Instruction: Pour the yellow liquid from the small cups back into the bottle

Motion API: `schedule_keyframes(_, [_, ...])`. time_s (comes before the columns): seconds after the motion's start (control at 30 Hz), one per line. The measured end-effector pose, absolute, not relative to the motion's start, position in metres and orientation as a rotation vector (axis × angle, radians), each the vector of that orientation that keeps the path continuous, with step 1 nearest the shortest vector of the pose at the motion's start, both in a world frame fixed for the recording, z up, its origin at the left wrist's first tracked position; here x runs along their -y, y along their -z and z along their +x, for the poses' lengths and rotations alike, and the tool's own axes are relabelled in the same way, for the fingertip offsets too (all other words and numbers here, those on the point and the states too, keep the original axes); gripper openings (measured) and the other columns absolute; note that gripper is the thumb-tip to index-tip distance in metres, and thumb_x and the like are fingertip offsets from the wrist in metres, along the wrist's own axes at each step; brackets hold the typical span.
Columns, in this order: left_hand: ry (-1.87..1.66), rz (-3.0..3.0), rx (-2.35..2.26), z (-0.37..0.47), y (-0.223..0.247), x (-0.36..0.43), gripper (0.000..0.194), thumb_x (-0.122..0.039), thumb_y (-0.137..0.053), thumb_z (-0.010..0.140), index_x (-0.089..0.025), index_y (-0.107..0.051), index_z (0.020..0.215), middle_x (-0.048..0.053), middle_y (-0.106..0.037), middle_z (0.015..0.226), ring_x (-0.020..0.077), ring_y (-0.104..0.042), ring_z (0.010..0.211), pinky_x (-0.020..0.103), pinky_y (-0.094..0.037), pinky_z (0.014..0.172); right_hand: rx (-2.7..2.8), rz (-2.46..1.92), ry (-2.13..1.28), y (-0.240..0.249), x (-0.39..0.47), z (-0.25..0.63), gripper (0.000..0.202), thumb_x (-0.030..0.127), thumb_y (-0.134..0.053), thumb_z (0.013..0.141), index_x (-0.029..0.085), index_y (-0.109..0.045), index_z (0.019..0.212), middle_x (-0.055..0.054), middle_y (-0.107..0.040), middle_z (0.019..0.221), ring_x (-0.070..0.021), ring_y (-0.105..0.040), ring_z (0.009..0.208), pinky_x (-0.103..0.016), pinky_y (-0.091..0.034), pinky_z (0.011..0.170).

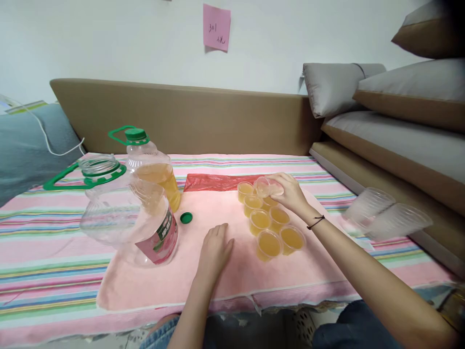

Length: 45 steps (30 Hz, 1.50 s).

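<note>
Head cam: right hand [290, 191] has its fingers closed round a tilted clear plastic cup [263, 187] at the far end of the filled cups [259, 220], toward the fuzzy pink cloth's [236, 276] back right corner. Left hand [215, 246] lies on it, thumb spread, some room before the cups. Crinkly red plastic [218, 182] lines the back edge; a clear jug [109, 218] with an unreadable pink label [156, 242] sits at the left edge. Wall note [217, 26] says "301".

- Pink sticky note [217, 27] on the wall [109, 43], top centre of the frame: handwritten "301", with further handwriting beneath that cannot be read surely.
- Pink-and-green label [156, 241] on the clear plastic jug [109, 218], left of centre: pale characters, too small to read.
</note>
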State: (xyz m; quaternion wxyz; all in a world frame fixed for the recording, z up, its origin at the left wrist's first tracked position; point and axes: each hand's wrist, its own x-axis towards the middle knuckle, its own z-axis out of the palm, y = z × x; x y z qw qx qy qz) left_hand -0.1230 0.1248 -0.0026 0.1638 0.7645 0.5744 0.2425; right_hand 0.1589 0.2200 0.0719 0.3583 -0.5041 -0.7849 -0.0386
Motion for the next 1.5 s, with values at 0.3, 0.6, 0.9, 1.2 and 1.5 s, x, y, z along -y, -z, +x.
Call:
schedule_keyframes(0.3, [-0.721, 2.199, -1.627, -0.124, 0.005, -0.125, 0.042, -0.020, -0.056, 0.089, -0.009, -0.056, 0.129, 0.017, -0.067, 0.126, 0.0307, -0.061, 0.119, 0.048, -0.048, 0.105, 1.753, -1.446, 0.029, -0.065, -0.218, 0.176, 0.045, 0.042, -0.071, 0.075, 0.021, -0.062, 0.115, -0.010, -0.068, 0.117, -0.0311, -0.064, 0.104, -0.044, -0.051, 0.088])
schedule_keyframes(0.6, [-0.705, 2.217, -1.624, -0.125, 0.008, -0.127, 0.043, -0.021, -0.054, 0.089, -0.009, -0.055, 0.130, 0.017, -0.066, 0.127, 0.0309, -0.061, 0.119, 0.048, -0.047, 0.106, 1.879, -1.484, 0.143, -0.047, -0.209, 0.213, 0.044, 0.034, -0.068, 0.075, 0.022, -0.063, 0.117, -0.011, -0.067, 0.118, -0.0337, -0.062, 0.107, -0.049, -0.049, 0.091])
schedule_keyframes(0.9, [-0.695, 2.198, -1.624, -0.124, 0.006, -0.127, 0.044, -0.021, -0.054, 0.090, -0.006, -0.055, 0.131, 0.019, -0.065, 0.128, 0.0311, -0.059, 0.121, 0.048, -0.046, 0.106, 1.933, -1.534, 0.242, -0.047, -0.205, 0.216, 0.048, 0.021, -0.066, 0.072, 0.024, -0.064, 0.120, -0.009, -0.066, 0.121, -0.0354, -0.058, 0.111, -0.054, -0.046, 0.094])
schedule_keyframes(1.2, [-0.761, 2.232, -1.607, -0.126, 0.010, -0.128, 0.040, -0.021, -0.055, 0.088, -0.013, -0.056, 0.127, 0.016, -0.067, 0.124, 0.0301, -0.062, 0.117, 0.048, -0.049, 0.103, 1.940, -1.548, 0.248, -0.048, -0.205, 0.215, 0.051, 0.017, -0.063, 0.070, 0.024, -0.065, 0.120, -0.010, -0.064, 0.122, -0.0366, -0.056, 0.114, -0.056, -0.043, 0.096])
schedule_keyframes(1.5, [-0.710, 2.198, -1.625, -0.124, 0.008, -0.127, 0.042, -0.022, -0.054, 0.089, -0.010, -0.055, 0.130, 0.017, -0.066, 0.127, 0.0301, -0.060, 0.120, 0.047, -0.046, 0.106, 1.839, -1.487, 0.160, -0.051, -0.219, 0.209, 0.048, 0.029, -0.066, 0.074, 0.023, -0.061, 0.121, -0.010, -0.066, 0.119, -0.0335, -0.061, 0.109, -0.050, -0.049, 0.093])
